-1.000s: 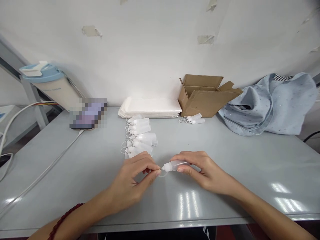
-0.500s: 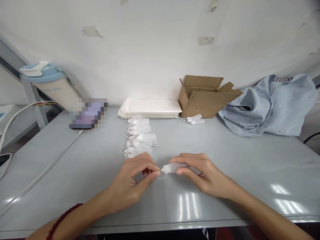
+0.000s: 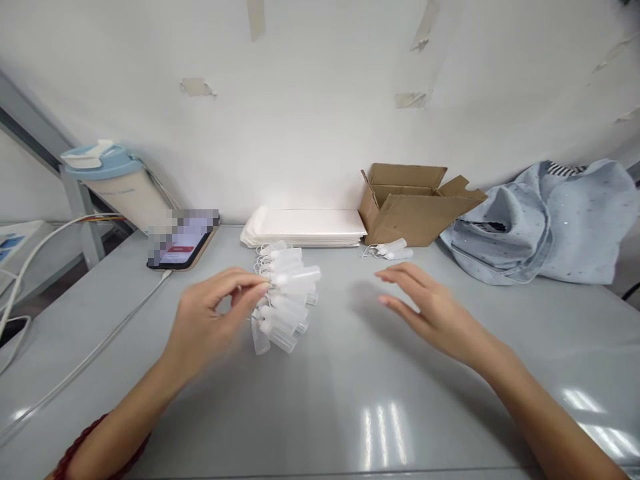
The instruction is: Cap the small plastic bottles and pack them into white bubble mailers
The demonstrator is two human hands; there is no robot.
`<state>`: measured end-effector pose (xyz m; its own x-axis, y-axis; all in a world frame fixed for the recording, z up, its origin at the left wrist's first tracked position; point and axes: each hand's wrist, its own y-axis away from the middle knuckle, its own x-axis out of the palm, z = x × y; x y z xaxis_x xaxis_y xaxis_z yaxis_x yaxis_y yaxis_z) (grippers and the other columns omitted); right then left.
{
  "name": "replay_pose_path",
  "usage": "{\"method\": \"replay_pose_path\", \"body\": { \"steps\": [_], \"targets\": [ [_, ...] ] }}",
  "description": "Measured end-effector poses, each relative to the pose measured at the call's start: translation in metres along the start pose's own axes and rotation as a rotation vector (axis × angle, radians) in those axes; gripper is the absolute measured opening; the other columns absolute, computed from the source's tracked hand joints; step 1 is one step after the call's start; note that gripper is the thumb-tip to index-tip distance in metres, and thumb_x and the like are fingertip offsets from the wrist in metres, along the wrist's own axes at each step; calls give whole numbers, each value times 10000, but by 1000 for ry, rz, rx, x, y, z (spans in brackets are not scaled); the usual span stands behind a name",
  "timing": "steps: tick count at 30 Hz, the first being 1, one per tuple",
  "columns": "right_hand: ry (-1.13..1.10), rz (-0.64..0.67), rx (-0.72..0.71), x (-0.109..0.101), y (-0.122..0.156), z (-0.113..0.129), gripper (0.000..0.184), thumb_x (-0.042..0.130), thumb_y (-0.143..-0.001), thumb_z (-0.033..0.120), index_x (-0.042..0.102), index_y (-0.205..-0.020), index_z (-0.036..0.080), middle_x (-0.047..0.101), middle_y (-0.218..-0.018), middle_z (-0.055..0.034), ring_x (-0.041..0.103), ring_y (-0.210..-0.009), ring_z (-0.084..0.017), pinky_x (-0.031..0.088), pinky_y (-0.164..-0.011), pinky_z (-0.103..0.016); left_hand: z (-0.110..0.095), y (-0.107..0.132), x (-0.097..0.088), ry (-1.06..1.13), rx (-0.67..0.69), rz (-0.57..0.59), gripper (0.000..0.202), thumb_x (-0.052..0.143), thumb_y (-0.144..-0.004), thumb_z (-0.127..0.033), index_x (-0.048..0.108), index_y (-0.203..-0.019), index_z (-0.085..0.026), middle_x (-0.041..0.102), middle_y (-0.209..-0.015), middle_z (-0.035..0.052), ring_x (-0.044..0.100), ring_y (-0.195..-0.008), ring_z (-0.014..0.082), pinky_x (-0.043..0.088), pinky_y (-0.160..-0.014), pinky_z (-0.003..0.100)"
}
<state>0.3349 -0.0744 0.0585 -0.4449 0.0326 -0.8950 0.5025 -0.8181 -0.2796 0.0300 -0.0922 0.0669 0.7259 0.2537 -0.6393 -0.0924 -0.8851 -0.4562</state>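
My left hand [image 3: 207, 319] is closed in a pinch on the capped end of a small clear plastic bottle [image 3: 299, 275], held over the far part of a row of several like bottles [image 3: 283, 320] lying on the grey table [image 3: 350, 400]. The hand is a little smeared by motion. To the right, my right hand [image 3: 427, 307] hovers above the table with fingers stretched out and nothing in it. Two more small bottles [image 3: 394, 249] lie beyond its fingertips, in front of an open cardboard box [image 3: 415, 203].
A stack of white trays [image 3: 305, 227] lies against the wall. A phone [image 3: 181, 247] on a white cable [image 3: 90, 347] and a blue-lidded jug [image 3: 117, 183] stand at the left. A light blue cloth bag [image 3: 545, 220] lies at the right.
My right hand let go of the bottle and opened, moving up and right. My left hand carried the bottle away from me to the row. The camera tilted up a little.
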Motion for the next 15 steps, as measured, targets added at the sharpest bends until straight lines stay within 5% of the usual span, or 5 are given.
{"method": "replay_pose_path", "body": {
  "steps": [7, 15],
  "targets": [
    [302, -42, 123, 12, -8, -71, 372, 357, -933, 281, 468, -1254, 127, 476, -1286, -202, 471, -1172, -335, 433, -924, -495, 27, -13, -1, -110, -205, 136, 232, 543, -821, -404, 689, -808, -225, 694, -803, 12, 570, -658, 161, 435, -557, 250],
    [327, -48, 122, 25, -13, -95, 351, 351, -913, 210, 494, -1227, 149, 530, -1243, -183, 505, -1149, -316, 472, -863, -484, 33, -12, -2, -105, -192, -14, 214, 537, -813, -357, 692, -867, -220, 670, -749, -20, 506, -475, 100, 419, -436, 210]
  ]
}}
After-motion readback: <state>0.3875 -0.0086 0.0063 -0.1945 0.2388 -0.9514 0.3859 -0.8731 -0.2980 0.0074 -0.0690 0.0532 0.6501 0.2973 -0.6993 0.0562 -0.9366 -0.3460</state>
